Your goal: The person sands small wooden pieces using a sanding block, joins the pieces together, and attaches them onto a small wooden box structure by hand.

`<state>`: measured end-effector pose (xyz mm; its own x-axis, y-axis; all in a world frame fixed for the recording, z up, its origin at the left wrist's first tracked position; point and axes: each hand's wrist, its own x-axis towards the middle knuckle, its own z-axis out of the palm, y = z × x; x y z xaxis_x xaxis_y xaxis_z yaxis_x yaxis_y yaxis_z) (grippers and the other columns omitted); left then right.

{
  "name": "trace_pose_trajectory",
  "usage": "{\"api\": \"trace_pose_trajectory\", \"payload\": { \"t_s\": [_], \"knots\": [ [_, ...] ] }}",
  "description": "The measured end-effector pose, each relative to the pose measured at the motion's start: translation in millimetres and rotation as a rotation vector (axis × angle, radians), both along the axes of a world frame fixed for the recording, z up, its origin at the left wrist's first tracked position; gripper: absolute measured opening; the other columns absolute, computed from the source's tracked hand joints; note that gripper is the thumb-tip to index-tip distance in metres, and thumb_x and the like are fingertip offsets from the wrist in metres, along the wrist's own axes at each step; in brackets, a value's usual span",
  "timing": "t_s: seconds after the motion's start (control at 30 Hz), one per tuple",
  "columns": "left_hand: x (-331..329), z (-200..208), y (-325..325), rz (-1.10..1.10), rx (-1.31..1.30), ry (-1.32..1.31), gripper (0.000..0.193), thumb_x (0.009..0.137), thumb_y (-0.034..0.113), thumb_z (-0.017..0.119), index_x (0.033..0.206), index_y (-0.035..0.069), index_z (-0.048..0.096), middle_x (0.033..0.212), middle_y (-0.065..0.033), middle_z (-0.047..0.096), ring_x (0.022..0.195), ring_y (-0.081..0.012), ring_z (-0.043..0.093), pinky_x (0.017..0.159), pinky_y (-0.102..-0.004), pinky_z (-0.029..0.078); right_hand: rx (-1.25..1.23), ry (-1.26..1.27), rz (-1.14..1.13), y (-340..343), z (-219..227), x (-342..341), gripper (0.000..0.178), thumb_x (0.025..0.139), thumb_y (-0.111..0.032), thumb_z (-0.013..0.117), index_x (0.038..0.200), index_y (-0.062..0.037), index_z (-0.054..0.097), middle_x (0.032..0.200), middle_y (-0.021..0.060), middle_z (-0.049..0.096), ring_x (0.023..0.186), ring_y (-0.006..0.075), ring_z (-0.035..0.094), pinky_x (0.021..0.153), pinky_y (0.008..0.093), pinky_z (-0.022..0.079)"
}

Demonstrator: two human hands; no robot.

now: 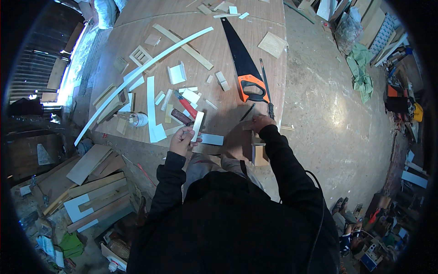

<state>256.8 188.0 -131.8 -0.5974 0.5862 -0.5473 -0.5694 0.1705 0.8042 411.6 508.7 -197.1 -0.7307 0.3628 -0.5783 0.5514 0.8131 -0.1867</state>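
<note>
In front of me, my left hand (181, 141) is closed round a small pale wooden block (198, 125), held upright over the near edge of the table. My right hand (263, 122) is at the near right edge with its fingers drawn together. A small wooden piece (247, 126) is by those fingertips; whether they grip it is hard to see. Just beyond lies a short dark pencil-like stick (247, 112). Under my right wrist a small wooden box (259, 155) is partly hidden. A red-handled tool (187, 106) and a brown wooden handle (181, 117) lie past my left hand.
The wooden table (205, 45) bears a handsaw with an orange handle (252, 89), a dark rod (266, 82), a long thin strip (150, 64), a jar (138, 119) and several offcuts. Boards (96, 196) are stacked on the left floor. A green cloth (360, 68) lies right.
</note>
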Motion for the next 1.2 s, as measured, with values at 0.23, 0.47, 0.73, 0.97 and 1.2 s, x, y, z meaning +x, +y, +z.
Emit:
{"api": "trace_pose_trajectory", "payload": {
  "t_s": [0.23,0.47,0.73,0.97,1.2],
  "knots": [
    [-12,3,-27,0.091,0.058,0.012,0.017,0.097,0.012,0.056,0.111,0.003,0.052,0.103,-0.012,0.067,0.088,-0.02,0.067,0.068,-0.0271,0.052,-0.032,0.04,0.008,-38,-1,-27,0.043,0.079,-0.051,0.064,0.104,-0.0164,0.066,0.103,0.0091,0.068,0.099,0.0291,0.065,0.083,0.0419,0.052],
    [-30,-16,-83,-0.06,-0.224,0.266,0.021,0.092,0.015,0.065,0.106,0.002,0.055,0.099,-0.0066,0.067,0.081,-0.0112,0.063,0.067,-0.024,0.049,-0.012,0.506,-0.082,-82,-13,-102,0.035,0.079,-0.04,0.068,0.106,-0.0186,0.067,0.107,0.0057,0.064,0.095,0.0302,0.064,0.082,0.0408,0.052],
    [-33,-34,-118,-0.16,-0.251,0.104,0.028,0.09,0.021,0.068,0.108,0.002,0.056,0.094,-0.0041,0.064,0.078,-0.0089,0.059,0.063,-0.0233,0.048,-0.116,0.498,-0.372,-92,-36,-125,0.03,0.082,-0.035,0.07,0.104,-0.0154,0.071,0.101,0.0086,0.069,0.091,0.0273,0.066,0.08,0.0389,0.053],
    [-55,-59,-121,-0.194,-0.236,0.094,0.026,0.088,0.015,0.07,0.104,-0.001,0.058,0.091,-0.0063,0.067,0.08,-0.0104,0.064,0.067,-0.0238,0.05,-0.019,0.53,-0.537,-4,-2,-13,0.03,0.079,-0.032,0.073,0.103,-0.0148,0.073,0.09,0.0109,0.071,0.079,0.0248,0.069,0.073,0.0353,0.054],
    [-55,-78,-88,-0.273,-0.214,0.107,0.03,0.088,0.022,0.07,0.107,0.002,0.058,0.097,-0.004,0.065,0.084,-0.0096,0.061,0.066,-0.0237,0.049,-0.015,0.268,-0.451,11,3,65,0.022,0.077,-0.022,0.071,0.098,-0.0181,0.074,0.09,0.0106,0.071,0.079,0.026,0.069,0.074,0.0356,0.054]
  ]
}}
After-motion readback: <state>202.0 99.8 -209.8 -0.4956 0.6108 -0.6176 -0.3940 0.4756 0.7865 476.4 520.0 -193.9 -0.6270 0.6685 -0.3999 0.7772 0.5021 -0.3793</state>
